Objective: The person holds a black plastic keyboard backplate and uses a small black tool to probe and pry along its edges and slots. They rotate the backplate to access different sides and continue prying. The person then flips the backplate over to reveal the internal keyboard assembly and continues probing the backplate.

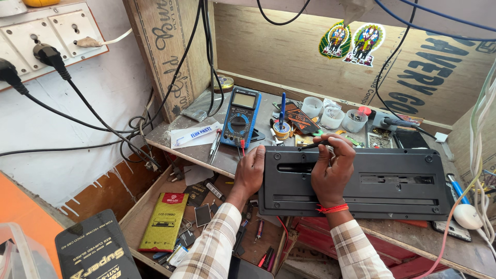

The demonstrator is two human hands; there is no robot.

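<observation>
Head view: only one camera, looking down at a cluttered wooden bench.
Keyboard (356, 181): black, lying underside up across the bench edge, long side toward the person, its near edge overhanging an open drawer (155, 206).
Left hand (250, 173): palm and fingers pressed flat on the keyboard's left end, fingers together, gripping nothing; it pins the case down.
Right hand (333, 168): fingers pinched shut on a thin dark tool (316, 144), its tip pointing left near the keyboard's far edge; whether the tip sits in a screw hole I cannot tell.
Tool angle: it lies low and slanted; judged from this, standing it straighter over the hole would keep the tip from slipping out.
Bracing: the left hand holds one end only, so the right end could pivot; pressing straight down, not sideways, seems the safer way.
Overhang: with the near edge off the bench, hard pressure there might tip the case; working close to the far edge looks steadier.
Multimeter (241, 114): blue, just beyond the left hand, red probes beside it, apart from the keyboard.
Cups (333, 116): small clear plastic ones behind the keyboard, handy for small parts, I judge.
Cables: black leads hang from wall sockets at left, well clear of both hands.
Sleeves: checked, both forearms.
</observation>
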